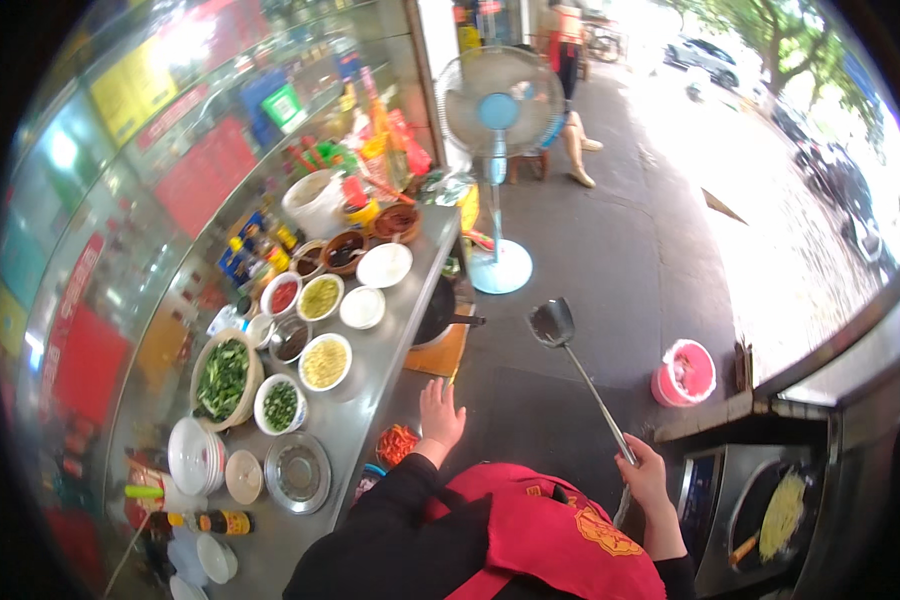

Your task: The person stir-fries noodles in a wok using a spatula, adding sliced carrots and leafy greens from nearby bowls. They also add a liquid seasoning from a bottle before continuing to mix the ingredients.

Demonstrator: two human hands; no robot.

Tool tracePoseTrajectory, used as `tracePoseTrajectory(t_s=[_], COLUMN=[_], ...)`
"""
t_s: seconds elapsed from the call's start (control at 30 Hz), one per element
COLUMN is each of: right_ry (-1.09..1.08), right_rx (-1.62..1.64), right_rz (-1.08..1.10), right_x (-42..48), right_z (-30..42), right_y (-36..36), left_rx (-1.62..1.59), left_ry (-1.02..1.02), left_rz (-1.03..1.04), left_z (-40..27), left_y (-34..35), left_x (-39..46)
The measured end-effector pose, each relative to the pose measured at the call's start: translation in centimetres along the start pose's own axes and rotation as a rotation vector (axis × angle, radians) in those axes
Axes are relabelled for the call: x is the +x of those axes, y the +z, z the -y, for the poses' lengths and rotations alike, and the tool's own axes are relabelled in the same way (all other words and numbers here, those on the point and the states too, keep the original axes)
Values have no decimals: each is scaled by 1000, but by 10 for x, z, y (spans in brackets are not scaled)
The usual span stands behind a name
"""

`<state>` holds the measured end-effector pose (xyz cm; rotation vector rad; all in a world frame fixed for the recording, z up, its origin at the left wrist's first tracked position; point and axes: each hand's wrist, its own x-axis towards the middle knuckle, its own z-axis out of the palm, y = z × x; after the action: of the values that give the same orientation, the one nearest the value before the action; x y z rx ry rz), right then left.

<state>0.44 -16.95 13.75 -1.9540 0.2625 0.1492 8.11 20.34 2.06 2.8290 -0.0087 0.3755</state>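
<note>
My right hand (643, 466) grips the long metal handle of a wok spatula (552, 324), whose dark blade points up and away over the floor. My left hand (442, 420) is empty, its fingers stretched forward beside the edge of the steel counter (379, 352). Just left of that hand, lower down, is a container of red sliced vegetables (397, 445), perhaps peppers. On the counter nearby stand a bowl of chopped green onion (280, 405), a bowl of minced yellowish seasoning (325, 362) and a basket of leafy greens (226, 381). At the lower right, a wok (746, 517) holds pale noodles (784, 514) on a stove.
A standing fan (498, 120) is ahead, with a seated person (574, 142) behind it. A pink bucket (684, 373) sits on the floor to the right. A black pan (439, 311) juts its handle past the counter. Stacked bowls (195, 456) and a sauce bottle (225, 522) are at left.
</note>
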Motion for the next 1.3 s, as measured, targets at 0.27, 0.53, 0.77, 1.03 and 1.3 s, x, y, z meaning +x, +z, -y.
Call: tracePoseTrajectory(t_s=[0.27, 0.53, 0.77, 1.03, 1.3], right_ry=[-469, -834, -933, -769, -666], right_rx=[-532, -977, -1036, -939, -831], right_rz=[226, 312, 331, 392, 381], right_x=[90, 120, 130, 129, 128], right_z=[158, 252, 249, 247, 242], right_y=[132, 219, 246, 241, 235], left_rx=[21, -111, -148, -147, -125], left_ry=[-246, -247, -258, -233, -214], left_rz=[-193, -302, -283, -256, -267], left_z=[132, 132, 132, 132, 134], left_y=[-38, -43, -48, -50, -43], left_x=[-1, 1, 1, 1, -1])
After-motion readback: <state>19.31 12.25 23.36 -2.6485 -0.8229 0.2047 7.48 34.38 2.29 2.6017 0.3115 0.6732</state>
